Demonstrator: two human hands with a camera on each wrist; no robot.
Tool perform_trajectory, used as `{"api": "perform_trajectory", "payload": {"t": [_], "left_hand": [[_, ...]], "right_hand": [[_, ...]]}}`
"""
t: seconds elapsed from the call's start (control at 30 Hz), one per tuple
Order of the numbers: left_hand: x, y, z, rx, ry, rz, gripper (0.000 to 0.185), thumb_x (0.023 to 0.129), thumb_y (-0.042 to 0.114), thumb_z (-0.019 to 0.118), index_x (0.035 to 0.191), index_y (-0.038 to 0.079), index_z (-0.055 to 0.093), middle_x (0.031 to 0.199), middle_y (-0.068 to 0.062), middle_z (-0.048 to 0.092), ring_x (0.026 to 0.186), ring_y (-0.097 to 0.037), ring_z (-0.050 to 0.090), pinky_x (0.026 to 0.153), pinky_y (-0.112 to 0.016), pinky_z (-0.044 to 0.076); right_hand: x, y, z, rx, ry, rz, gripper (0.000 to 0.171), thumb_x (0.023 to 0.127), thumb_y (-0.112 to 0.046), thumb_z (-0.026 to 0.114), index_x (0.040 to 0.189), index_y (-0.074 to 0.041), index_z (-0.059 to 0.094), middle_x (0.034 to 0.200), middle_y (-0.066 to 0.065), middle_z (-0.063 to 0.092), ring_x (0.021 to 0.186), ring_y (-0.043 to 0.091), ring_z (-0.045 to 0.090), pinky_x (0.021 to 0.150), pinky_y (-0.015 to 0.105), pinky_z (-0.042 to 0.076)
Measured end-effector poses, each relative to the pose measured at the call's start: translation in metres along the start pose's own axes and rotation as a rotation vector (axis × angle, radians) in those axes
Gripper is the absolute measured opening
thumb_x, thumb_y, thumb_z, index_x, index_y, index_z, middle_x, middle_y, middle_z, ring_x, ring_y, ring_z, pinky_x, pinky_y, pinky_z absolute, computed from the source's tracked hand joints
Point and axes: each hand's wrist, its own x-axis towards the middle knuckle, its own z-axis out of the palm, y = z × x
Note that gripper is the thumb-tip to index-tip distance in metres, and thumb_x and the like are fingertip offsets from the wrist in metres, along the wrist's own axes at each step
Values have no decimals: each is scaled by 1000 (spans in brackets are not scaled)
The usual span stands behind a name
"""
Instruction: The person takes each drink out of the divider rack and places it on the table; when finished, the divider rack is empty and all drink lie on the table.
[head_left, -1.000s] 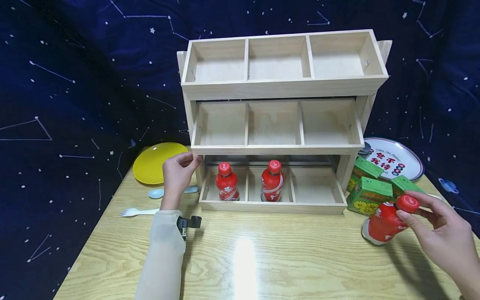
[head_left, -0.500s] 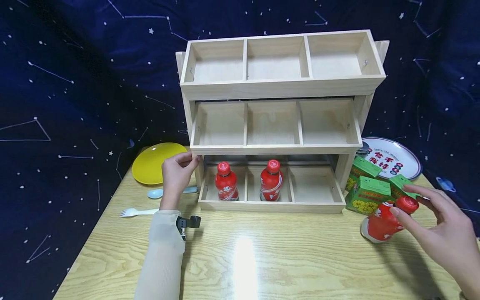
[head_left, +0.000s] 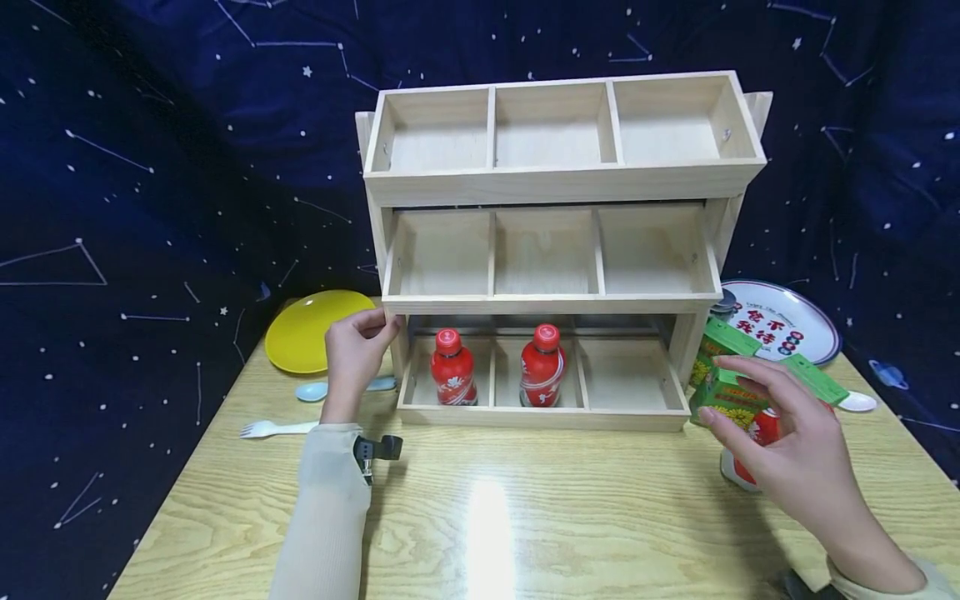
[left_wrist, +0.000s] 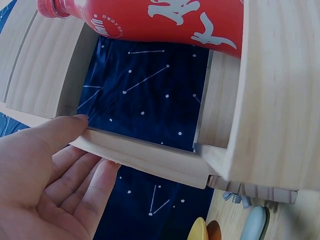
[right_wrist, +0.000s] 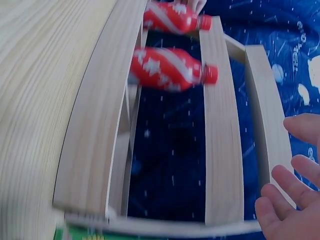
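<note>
A red plastic bottle [head_left: 750,450] with white lettering stands on the wooden table at the lower right of the head view, mostly hidden behind an open hand. Just above it sit green drink cartons [head_left: 731,379] printed with yellow flowers. At the centre stands a pale three-tier wooden rack [head_left: 555,296]; its lowest tier holds two upright red bottles [head_left: 453,368], in the left and middle compartments.

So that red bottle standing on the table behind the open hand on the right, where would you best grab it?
Probably round the body of the red bottle, coming from the front right where the right hand hovers. It seems to stand upright, the green cartons crowd its far side, and its cap is hidden behind the fingers.
</note>
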Motion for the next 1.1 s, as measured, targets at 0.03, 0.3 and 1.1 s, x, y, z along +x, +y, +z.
{"api": "perform_trajectory", "payload": {"t": [0.03,0.3,1.1], "left_hand": [[0,0,0,0,-2,-3,31,86,28,79,109,7,76,90,-7,74,81,-17,69,74,-30,58],[-2,-1,-1,-6,-1,-25,31,86,28,78,110,8,76,92,-7,74,82,-18,69,77,-32,58],[-1,0,-1,-13,-10,-7,32,87,28,78,110,7,76,92,-7,74,83,-18,69,77,-33,58]], "right_hand": [[2,0,6,6,-8,-18,74,62,25,80,129,3,60,125,6,59,112,4,58,91,9,44],[20,0,58,88,-67,-151,67,65,19,82,127,1,62,125,11,61,117,8,53,97,16,43],[66,11,153,181,-184,-32,52,83,-1,78,131,-10,61,120,4,65,104,18,63,86,46,56]]}}
